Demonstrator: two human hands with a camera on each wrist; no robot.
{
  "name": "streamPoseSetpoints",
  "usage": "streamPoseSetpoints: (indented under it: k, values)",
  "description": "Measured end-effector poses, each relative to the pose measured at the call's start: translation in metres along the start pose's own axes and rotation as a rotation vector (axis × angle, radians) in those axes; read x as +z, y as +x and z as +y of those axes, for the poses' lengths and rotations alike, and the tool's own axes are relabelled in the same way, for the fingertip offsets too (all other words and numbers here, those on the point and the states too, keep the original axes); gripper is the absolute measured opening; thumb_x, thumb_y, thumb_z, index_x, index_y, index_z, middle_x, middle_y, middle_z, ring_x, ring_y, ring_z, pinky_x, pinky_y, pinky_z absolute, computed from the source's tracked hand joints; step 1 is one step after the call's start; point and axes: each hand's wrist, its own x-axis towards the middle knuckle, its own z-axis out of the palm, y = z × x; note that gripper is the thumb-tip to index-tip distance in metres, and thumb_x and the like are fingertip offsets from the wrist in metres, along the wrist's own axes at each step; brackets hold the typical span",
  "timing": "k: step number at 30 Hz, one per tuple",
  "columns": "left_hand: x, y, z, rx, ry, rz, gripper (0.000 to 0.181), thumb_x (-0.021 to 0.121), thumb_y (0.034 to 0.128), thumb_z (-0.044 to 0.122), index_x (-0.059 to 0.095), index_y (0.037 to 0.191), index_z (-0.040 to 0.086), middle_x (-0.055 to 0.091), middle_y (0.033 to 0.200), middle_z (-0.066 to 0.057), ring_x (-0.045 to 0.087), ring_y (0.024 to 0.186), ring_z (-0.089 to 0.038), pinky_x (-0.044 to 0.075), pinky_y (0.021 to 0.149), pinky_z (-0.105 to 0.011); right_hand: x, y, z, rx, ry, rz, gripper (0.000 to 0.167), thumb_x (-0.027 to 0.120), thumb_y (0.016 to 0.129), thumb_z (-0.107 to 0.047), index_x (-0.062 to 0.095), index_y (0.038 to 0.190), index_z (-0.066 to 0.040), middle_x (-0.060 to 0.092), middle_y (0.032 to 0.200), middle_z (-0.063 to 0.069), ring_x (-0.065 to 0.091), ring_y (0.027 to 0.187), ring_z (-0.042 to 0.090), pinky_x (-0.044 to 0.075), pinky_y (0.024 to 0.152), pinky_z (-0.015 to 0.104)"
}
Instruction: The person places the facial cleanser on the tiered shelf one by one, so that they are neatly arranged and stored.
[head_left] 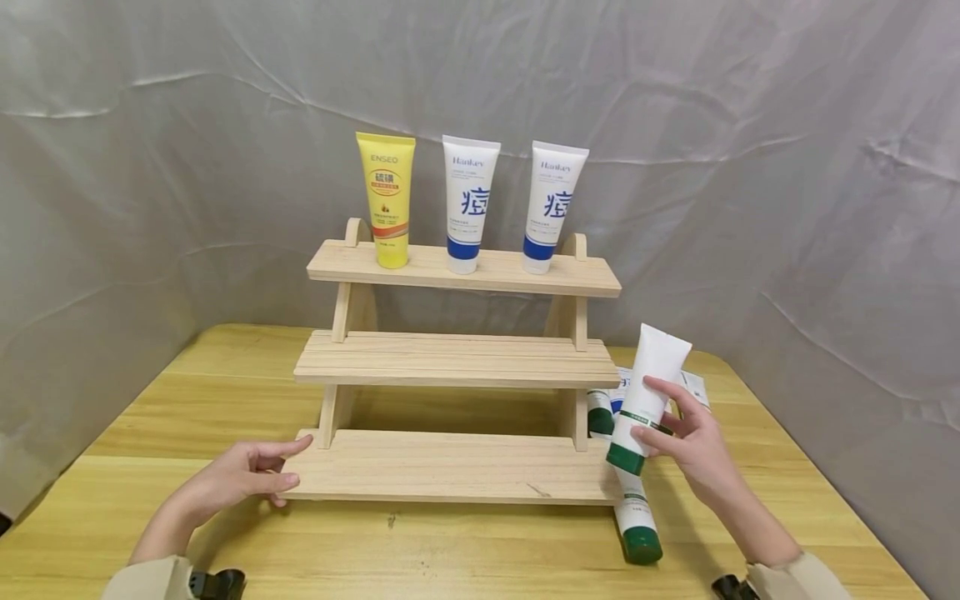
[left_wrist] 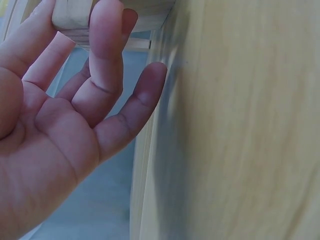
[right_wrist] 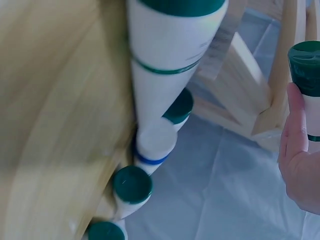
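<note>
In the head view my right hand (head_left: 693, 442) grips a white tube with a green cap (head_left: 651, 383), tilted, cap down, at the right end of the wooden stand's bottom shelf (head_left: 450, 467). That hand (right_wrist: 300, 160) and the tube's green cap (right_wrist: 306, 67) show at the right of the right wrist view. At the bottom shelf's left end, my left hand (head_left: 232, 479) touches the board with its fingers; in the left wrist view the hand (left_wrist: 65, 120) has its fingers around the board's end (left_wrist: 72, 14). Another green-capped tube (head_left: 637, 521) lies below the held one.
On the top shelf (head_left: 495, 267) stand a yellow tube (head_left: 387, 200) and two white tubes with blue bands (head_left: 471, 204), (head_left: 553, 204). The middle shelf (head_left: 450, 360) is bare wood. Several more tubes (right_wrist: 132, 185) lie on the table (head_left: 262, 367) beside and behind the stand's right side.
</note>
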Motion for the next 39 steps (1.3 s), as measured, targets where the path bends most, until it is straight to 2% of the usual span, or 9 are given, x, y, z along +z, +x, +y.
streamPoseSetpoints:
  k: [4,7,13,22,28,33,39]
  values:
    - [0.0,0.0,0.001,0.001,0.002,-0.002,0.056,0.056,0.0874,0.006,0.025,0.127,-0.017,0.055,0.069,-0.006,0.06,0.061,-0.021,0.048,0.063,-0.029,0.01,0.004,-0.002,-0.043,0.083,0.0,0.054,0.058,0.079,0.013,0.048,0.126,-0.012,0.046,0.111,0.003,0.055,0.089,0.008,0.05,0.058,0.024]
    - [0.0,0.0,0.002,0.0,0.008,-0.003,0.056,0.056,0.0876,0.007,0.025,0.127,-0.017,0.054,0.068,-0.006,0.06,0.061,-0.022,0.048,0.064,-0.028,0.017,0.006,-0.003,-0.043,0.106,0.003,0.055,0.058,0.079,0.014,0.048,0.125,-0.013,0.049,0.106,0.003,0.055,0.087,0.008,0.05,0.057,0.024]
    - [0.0,-0.002,0.003,-0.001,0.005,-0.005,0.056,0.055,0.0881,0.007,0.024,0.128,-0.018,0.053,0.068,-0.006,0.06,0.061,-0.023,0.049,0.065,-0.028,0.031,0.014,-0.007,-0.035,0.105,0.011,0.055,0.06,0.078,0.011,0.047,0.126,-0.013,0.042,0.114,0.005,0.054,0.087,0.01,0.049,0.058,0.023]
    - [-0.001,-0.001,0.002,0.003,-0.003,-0.005,0.055,0.055,0.0879,0.006,0.024,0.127,-0.018,0.054,0.069,-0.006,0.06,0.061,-0.023,0.049,0.065,-0.029,0.052,0.028,-0.015,-0.098,0.172,0.027,0.055,0.059,0.077,0.014,0.048,0.124,-0.012,0.043,0.113,0.009,0.055,0.089,0.013,0.051,0.062,0.026]
    - [-0.001,-0.001,0.0,0.002,-0.013,-0.009,0.055,0.055,0.0881,0.006,0.025,0.127,-0.018,0.054,0.069,-0.006,0.06,0.061,-0.023,0.049,0.067,-0.028,0.063,0.035,-0.014,-0.126,0.218,-0.004,0.056,0.053,0.078,0.016,0.049,0.124,-0.016,0.048,0.108,0.009,0.056,0.087,0.014,0.051,0.06,0.027]
    - [-0.001,-0.001,-0.002,-0.007,-0.024,-0.004,0.054,0.054,0.0883,0.006,0.025,0.128,-0.016,0.053,0.067,-0.005,0.06,0.062,-0.023,0.049,0.066,-0.029,0.073,0.043,-0.014,-0.161,0.235,-0.026,0.056,0.05,0.078,0.016,0.049,0.124,-0.015,0.049,0.109,0.009,0.055,0.089,0.015,0.049,0.06,0.025]
    - [-0.001,-0.001,-0.002,-0.007,-0.013,-0.001,0.054,0.054,0.0885,0.005,0.025,0.129,-0.016,0.053,0.068,-0.005,0.06,0.062,-0.023,0.048,0.067,-0.028,0.092,0.051,-0.018,-0.201,0.298,-0.049,0.057,0.051,0.076,0.018,0.051,0.121,-0.016,0.041,0.117,0.007,0.053,0.096,0.016,0.049,0.059,0.024]
